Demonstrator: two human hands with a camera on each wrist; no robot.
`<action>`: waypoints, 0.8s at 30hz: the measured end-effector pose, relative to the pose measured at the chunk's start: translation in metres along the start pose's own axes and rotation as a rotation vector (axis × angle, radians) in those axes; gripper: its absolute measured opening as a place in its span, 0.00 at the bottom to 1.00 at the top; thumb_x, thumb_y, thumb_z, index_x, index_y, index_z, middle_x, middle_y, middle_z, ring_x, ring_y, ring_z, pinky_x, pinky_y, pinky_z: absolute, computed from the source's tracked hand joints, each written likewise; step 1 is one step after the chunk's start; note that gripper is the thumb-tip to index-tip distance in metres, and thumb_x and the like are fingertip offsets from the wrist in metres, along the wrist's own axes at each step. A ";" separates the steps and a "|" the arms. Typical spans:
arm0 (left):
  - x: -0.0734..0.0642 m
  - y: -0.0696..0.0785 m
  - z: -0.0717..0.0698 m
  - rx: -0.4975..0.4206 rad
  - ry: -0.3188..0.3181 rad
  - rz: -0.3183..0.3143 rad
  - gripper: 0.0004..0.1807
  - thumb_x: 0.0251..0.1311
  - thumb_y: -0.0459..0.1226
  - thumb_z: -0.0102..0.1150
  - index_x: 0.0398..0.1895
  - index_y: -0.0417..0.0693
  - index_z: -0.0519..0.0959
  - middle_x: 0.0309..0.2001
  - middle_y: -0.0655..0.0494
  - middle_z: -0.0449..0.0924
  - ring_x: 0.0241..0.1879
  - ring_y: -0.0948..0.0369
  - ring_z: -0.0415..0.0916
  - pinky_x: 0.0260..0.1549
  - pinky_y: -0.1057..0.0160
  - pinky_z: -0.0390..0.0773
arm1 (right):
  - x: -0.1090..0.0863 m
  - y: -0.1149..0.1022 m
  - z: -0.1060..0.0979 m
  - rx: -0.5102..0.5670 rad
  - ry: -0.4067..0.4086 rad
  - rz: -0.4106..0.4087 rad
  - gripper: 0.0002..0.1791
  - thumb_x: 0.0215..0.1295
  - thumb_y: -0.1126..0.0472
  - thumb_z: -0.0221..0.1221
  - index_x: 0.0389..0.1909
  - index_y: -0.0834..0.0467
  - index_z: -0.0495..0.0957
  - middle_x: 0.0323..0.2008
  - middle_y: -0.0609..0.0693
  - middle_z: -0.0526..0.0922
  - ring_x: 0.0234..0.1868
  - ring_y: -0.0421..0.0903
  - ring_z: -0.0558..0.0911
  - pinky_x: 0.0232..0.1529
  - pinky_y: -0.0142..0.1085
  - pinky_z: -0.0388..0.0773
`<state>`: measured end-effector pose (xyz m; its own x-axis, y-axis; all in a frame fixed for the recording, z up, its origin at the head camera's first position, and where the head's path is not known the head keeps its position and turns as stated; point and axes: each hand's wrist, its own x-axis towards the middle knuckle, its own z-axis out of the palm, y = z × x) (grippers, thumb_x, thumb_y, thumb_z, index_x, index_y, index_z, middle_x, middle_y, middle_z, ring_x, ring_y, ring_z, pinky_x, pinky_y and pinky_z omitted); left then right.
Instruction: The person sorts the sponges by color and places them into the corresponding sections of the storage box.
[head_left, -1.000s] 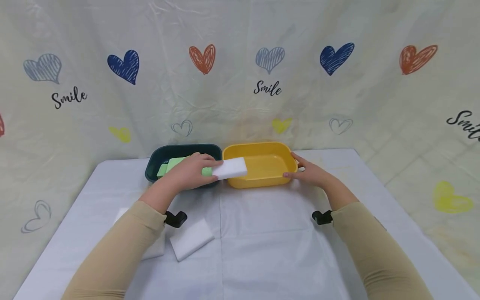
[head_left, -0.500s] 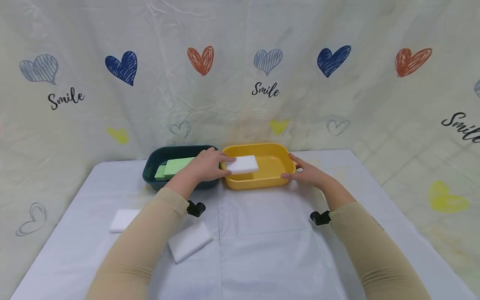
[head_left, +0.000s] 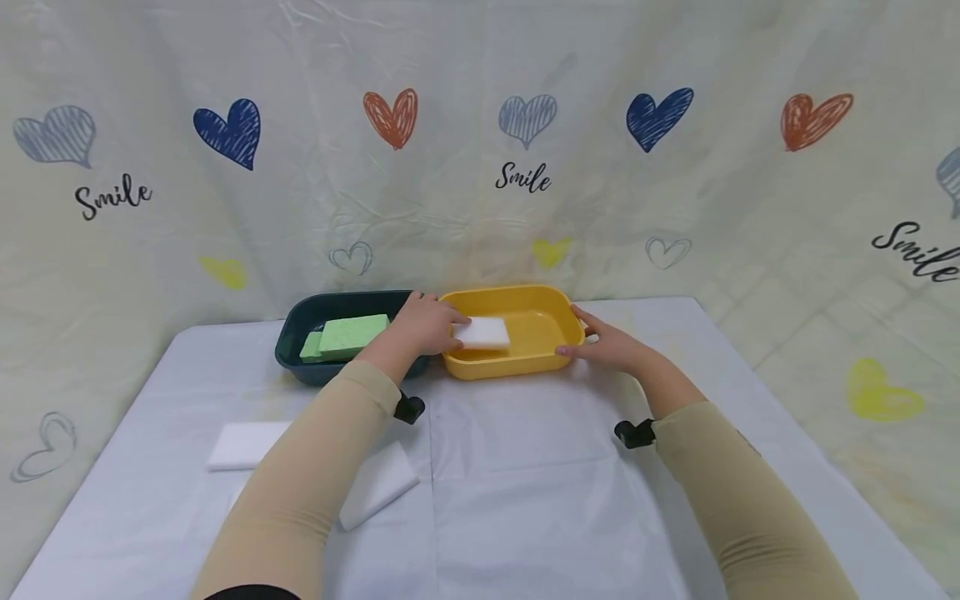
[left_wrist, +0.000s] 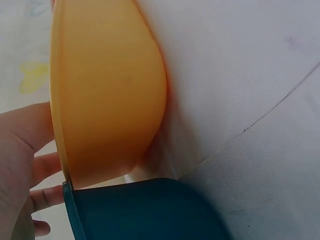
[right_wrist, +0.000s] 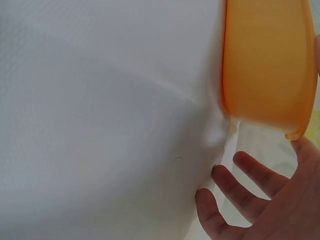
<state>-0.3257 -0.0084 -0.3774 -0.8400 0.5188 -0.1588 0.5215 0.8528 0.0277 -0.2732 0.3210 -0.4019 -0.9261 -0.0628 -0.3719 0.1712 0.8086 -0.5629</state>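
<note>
My left hand point(head_left: 426, 325) reaches over the near left rim of a yellow tray point(head_left: 543, 364), its thumb and forefinger pinching the left end of a white sponge block point(head_left: 483, 333). That block lies low inside the tray. In the left wrist view, the tray wall point(left_wrist: 105, 90) hides the block and some fingertips of the left hand point(left_wrist: 17, 165). My right hand point(head_left: 611, 346) holds the tray's right end between thumb and forefinger. Its other fingers point(right_wrist: 250, 197) spread away from the rim in the right wrist view.
A dark green tray point(head_left: 292, 360) touches the yellow tray's left side and holds green sponge blocks point(head_left: 352, 337). White blocks lie on the white-covered table: one at the left point(head_left: 246, 445), one nearer point(head_left: 378, 483), partly behind the left sleeve. A heart-print sheet point(head_left: 450, 208) hangs behind.
My left hand has carried the white sponge block rightward from over the green tray and down into the yellow tray. The right hand has stayed at the yellow tray's right end.
</note>
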 end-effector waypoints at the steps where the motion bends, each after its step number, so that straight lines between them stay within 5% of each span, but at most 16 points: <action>1: 0.001 0.000 0.000 0.006 -0.005 -0.008 0.28 0.62 0.57 0.62 0.66 0.69 0.76 0.65 0.61 0.74 0.62 0.50 0.62 0.66 0.48 0.55 | 0.000 0.000 0.000 0.000 0.001 0.000 0.61 0.55 0.29 0.63 0.80 0.36 0.34 0.71 0.66 0.56 0.67 0.67 0.61 0.65 0.68 0.58; 14: 0.000 0.005 -0.004 0.077 -0.028 -0.027 0.28 0.61 0.55 0.65 0.65 0.67 0.77 0.60 0.62 0.78 0.61 0.51 0.62 0.65 0.50 0.56 | 0.000 -0.002 -0.001 0.004 0.003 0.001 0.61 0.56 0.30 0.64 0.79 0.36 0.34 0.72 0.66 0.56 0.67 0.67 0.62 0.65 0.68 0.58; 24: -0.002 0.003 -0.007 0.039 -0.022 -0.018 0.29 0.62 0.54 0.64 0.67 0.65 0.75 0.62 0.59 0.77 0.62 0.50 0.63 0.66 0.49 0.56 | -0.001 -0.001 -0.001 -0.006 -0.002 -0.007 0.62 0.54 0.28 0.63 0.80 0.37 0.34 0.71 0.66 0.57 0.67 0.67 0.61 0.65 0.67 0.58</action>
<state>-0.3234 -0.0060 -0.3705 -0.8459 0.5018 -0.1809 0.5124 0.8587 -0.0141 -0.2729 0.3208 -0.4002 -0.9266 -0.0700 -0.3696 0.1625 0.8116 -0.5611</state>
